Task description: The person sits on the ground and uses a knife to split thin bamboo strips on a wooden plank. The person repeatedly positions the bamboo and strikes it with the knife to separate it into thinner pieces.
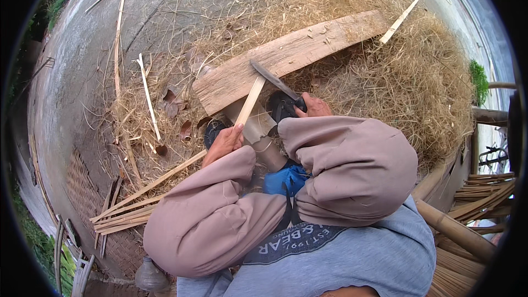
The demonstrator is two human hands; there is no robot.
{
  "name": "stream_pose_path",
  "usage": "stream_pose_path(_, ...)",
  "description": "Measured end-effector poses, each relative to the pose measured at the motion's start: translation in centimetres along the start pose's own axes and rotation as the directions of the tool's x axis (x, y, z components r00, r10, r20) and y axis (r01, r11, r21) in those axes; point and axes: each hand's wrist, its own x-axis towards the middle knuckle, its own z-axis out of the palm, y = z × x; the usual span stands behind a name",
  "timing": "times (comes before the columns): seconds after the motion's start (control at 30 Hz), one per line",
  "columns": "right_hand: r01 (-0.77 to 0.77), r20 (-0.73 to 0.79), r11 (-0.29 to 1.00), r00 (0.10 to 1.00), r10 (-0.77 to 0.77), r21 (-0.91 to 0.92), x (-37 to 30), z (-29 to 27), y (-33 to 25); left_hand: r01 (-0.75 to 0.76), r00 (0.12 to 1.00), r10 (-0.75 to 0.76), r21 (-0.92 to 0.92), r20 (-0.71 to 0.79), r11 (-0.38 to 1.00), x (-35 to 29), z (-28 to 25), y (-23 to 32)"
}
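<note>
My left hand is closed around a pale, flat strip of split wood or bamboo. The far end of this strip meets the near edge of a long wooden board, which lies slanted in front of my feet. In my right hand is a knife gripped by its dark handle. Its grey blade points up and left, crossing the strip's tip at the board. Small chips rest on the board's right part. Below the strip, a pale tube-like piece runs from under the board toward a blue bundle between my legs.
A large heap of fine shavings spreads behind and right of the board. Loose strips lie around, one on the heap and another at left. Several longer strips sit beside my left leg, near a woven mat. Bamboo poles stand at lower right.
</note>
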Motion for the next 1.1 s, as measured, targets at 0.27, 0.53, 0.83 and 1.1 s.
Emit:
stream_pose_path(0.27,0.018,0.116,0.999,0.993,-0.014,-0.031,-0.7,-0.7,0.0,-0.051,0.988,0.072,0.145,-0.139,0.988,0.3,0.0,-0.4)
stream_pose_path(0.53,-0.08,0.236,0.967,0.962,0.139,-0.243,-1.0,0.2,1.0,-0.069,0.987,0.087,0.131,-0.132,0.989,0.9,0.0,-0.1)
stream_pose_path(0.83,-0.15,0.148,0.988,0.977,0.155,-0.045,0.1,-1.3,0.6,-0.028,0.997,0.031,0.043,-0.075,0.999,0.3,-0.5,-1.7)
stream_pose_path(1.1,-0.202,0.202,0.944,0.945,0.258,-0.262,-0.3,1.4,2.2,-0.076,0.992,0.085,0.101,-0.09,0.992,0.2,0.1,-0.9)
